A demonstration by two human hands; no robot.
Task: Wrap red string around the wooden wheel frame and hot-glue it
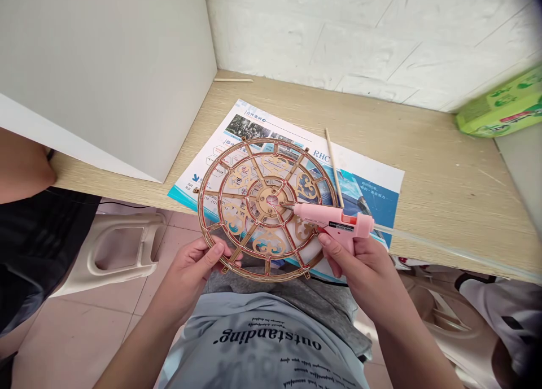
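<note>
My left hand (pixel 210 254) pinches the near-left rim of a round wooden openwork wheel (pixel 267 200), thumb on top and fingers beneath. The wheel has rings, spokes and cut-out scroll ornaments, with reddish lines along its edges. It is held over the front edge of the desk. My right hand (pixel 354 260) is wrapped round the handle of a pink glue gun (pixel 334 219). Its nozzle points left at the wheel's hub; whether the tip touches cannot be made out. A clear glue stick (pixel 406 234) trails from the gun's back.
Under the wheel lies a printed leaflet (pixel 381 191) on the wooden desk (pixel 440 169), with a thin wooden stick (pixel 333 166) on it. Another stick (pixel 234 80) lies at the back. A white panel (pixel 127 84) stands left; a green tissue pack (pixel 502 104) sits right. People sit on both sides.
</note>
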